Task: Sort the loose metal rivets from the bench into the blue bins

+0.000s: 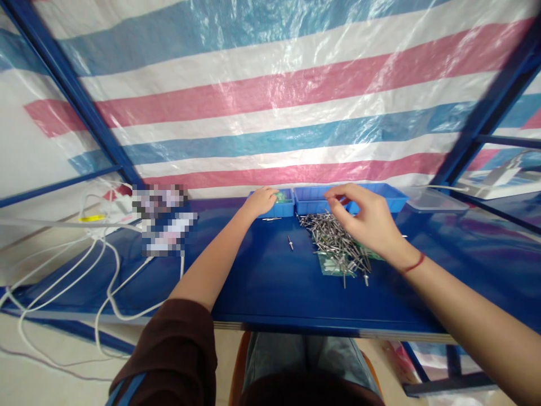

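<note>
While many pins lie piled mid-worktop, the left hand bunches its fingers at a back-edge box and the right hand curls its own, both grips unclear.

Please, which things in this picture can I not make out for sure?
In the head view:
- Left blue bin: contents partly behind the left hand.
- Right blue bin: inside partly behind the right hand.
- Right fingertips: too small and blurred to show any grip.
- Objects at left: pixelated.
- White cables: some cut off by left edge.
</note>
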{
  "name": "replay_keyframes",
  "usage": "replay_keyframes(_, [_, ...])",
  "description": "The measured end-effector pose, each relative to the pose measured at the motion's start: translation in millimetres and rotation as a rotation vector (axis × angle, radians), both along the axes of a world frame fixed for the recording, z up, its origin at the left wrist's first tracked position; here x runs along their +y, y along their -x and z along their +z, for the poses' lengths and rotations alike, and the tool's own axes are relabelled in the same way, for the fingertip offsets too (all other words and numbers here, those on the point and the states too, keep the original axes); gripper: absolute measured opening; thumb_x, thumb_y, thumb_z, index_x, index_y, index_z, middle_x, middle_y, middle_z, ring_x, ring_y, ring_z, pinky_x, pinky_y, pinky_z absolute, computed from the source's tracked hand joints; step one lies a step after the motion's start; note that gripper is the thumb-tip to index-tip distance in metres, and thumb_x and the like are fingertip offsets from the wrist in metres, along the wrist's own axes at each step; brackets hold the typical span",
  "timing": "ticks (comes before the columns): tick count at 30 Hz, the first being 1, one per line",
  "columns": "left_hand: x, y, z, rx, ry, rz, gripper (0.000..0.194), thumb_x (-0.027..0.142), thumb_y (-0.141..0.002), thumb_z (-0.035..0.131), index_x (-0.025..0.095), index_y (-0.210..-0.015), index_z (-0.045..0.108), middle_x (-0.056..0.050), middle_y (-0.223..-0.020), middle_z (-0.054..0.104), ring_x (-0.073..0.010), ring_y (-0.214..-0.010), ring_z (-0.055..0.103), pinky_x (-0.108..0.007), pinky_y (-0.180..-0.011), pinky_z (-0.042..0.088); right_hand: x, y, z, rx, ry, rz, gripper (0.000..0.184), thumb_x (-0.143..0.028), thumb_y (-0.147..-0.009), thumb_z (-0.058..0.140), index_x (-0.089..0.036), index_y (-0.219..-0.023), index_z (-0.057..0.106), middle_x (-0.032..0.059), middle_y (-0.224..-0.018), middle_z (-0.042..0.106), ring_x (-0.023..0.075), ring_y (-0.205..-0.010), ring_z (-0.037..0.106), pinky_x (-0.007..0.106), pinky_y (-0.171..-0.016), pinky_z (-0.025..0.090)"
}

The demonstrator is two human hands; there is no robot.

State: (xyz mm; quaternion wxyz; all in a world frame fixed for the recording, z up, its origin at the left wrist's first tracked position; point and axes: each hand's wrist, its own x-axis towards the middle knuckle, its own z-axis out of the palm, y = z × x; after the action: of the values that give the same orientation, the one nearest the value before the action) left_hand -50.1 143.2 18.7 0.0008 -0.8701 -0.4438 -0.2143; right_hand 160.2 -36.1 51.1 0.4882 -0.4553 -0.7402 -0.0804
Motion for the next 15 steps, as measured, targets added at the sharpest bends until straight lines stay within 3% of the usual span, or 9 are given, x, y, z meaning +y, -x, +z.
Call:
replay_keyframes(3, [-3,1,0.7,0.001,-0.024,-0.009,0.039,0.029,-0.094,0.030,0.018,-0.110,0.064,-0.009,-0.120,0.061,-0.0209,-0.117,0.051,-0.035,-0.104,0.035,-18,-16,-6.0,-0.092,0.103,0.045,0.017,-0.031,-0.087,0.049,-0.022,-0.089,0.064,0.0045,-0.086,0.068,0.0195,-0.080,0.063,0.035,-0.076,0.050])
replay_keyframes(7, [-27,-4,6.7,-0.133,-0.211,0.002,0.044,0.043,-0.093,0.036,0.018,-0.125,0.054,-0.012,-0.132,0.051,-0.0232,-0.127,0.042,-0.038,-0.109,0.028,-44,-36,-30.0,-0.356,0.272,0.167,0.032,-0.040,-0.084,0.057,-0.023,-0.110,0.062,0.0092,-0.113,0.063,0.0251,-0.107,0.057,0.042,-0.092,0.045])
replay_keyframes(10, [-54,-15,11.8,-0.156,-0.227,-0.151,0.040,0.042,-0.093,0.038,0.020,-0.120,0.058,-0.009,-0.126,0.054,-0.0209,-0.123,0.044,-0.036,-0.107,0.031,-51,-44,-45.1,-0.524,0.345,0.181,0.052,-0.050,-0.078,0.061,-0.023,-0.122,0.057,0.0111,-0.128,0.055,0.0289,-0.118,0.050,0.048,-0.097,0.040])
replay_keyframes(15, [-96,-31,10.6,-0.089,-0.055,-0.477,0.030,0.036,-0.093,0.041,0.021,-0.097,0.066,-0.007,-0.115,0.059,-0.0179,-0.110,0.053,-0.032,-0.101,0.036,-40,-43,-47.6,-0.582,0.312,0.150,0.040,-0.047,-0.084,0.055,-0.022,-0.115,0.063,0.0100,-0.120,0.059,0.0261,-0.112,0.052,0.043,-0.093,0.041])
